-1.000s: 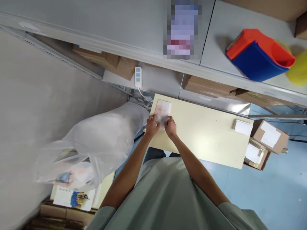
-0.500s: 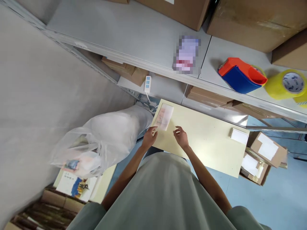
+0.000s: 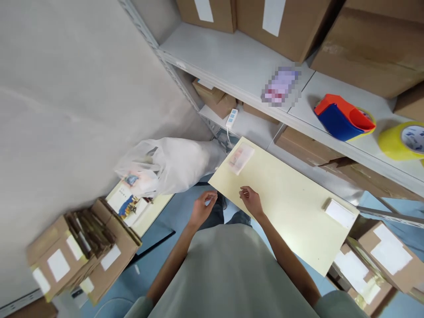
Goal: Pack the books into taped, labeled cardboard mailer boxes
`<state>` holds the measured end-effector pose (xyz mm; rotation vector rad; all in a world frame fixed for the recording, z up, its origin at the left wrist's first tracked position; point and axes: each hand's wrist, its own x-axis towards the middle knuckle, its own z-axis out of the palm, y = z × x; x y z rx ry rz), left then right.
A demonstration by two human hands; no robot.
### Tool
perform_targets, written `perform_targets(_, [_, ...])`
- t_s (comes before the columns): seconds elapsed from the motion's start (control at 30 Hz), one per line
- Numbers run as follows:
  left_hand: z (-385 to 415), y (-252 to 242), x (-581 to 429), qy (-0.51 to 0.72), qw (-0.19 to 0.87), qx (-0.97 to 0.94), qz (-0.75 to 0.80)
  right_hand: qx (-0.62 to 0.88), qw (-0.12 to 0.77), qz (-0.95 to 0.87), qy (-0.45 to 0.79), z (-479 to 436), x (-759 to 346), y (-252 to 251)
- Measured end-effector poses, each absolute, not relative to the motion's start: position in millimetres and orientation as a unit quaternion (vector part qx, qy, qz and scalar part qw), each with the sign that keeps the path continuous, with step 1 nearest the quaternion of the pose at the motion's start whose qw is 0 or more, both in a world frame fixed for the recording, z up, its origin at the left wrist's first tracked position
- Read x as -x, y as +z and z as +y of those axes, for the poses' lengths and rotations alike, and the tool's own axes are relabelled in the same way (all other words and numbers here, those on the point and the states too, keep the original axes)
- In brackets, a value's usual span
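Observation:
My left hand (image 3: 202,207) hangs just off the table's near left edge, its fingers loosely bent with a gap to the thumb and nothing between them. Over the near edge of the pale yellow table (image 3: 281,194), my right hand (image 3: 251,201) is half curled, fingers apart, also without anything in it. A flat, pinkish-white packet (image 3: 241,158) lies near the table's far left corner, beyond both hands and touched by neither. At the table's right end sits a small stack of white cards or paper (image 3: 340,213).
A shelf (image 3: 212,53) behind the table carries cardboard boxes (image 3: 268,26), a blurred phone-like object (image 3: 281,86), an orange-and-blue tape dispenser (image 3: 341,118) and yellow tape (image 3: 399,141). A white plastic bag (image 3: 185,163) lies at left, near flattened cartons (image 3: 86,247). Boxes (image 3: 367,260) stand right.
The view has turned to the left, showing more cartons. My left hand has drawn back from the packet and off the table edge. My right hand is also farther from the packet.

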<state>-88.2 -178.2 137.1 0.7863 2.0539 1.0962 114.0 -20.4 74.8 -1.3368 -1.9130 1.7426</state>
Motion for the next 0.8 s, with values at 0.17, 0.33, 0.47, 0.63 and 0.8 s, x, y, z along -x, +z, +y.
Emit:
perform_targets(0.17, [-224, 151, 89, 0.449, 0.323, -0.259, 0.792, 0.418, 0.101, -0.685, 0.588, -36, -106, 89])
perform_targets(0.33, [-263, 161, 103, 0.474, 0.302, -0.272, 0.781, 0.392, 0.120, -0.708, 0.575, -62, -90, 109])
perform_targets(0.47, [-313, 171, 127, 0.503, 0.281, -0.287, 0.765, 0.375, 0.146, -0.719, 0.567, -105, -67, 121])
perform_targets(0.63, [-409, 176, 172, 0.535, 0.224, -0.265, 0.770, 0.362, 0.150, -0.711, 0.584, -184, -20, 128])
perform_targets(0.8, [-524, 158, 225, 0.533, 0.155, -0.214, 0.804, 0.342, 0.116, -0.724, 0.587, -271, 27, 133])
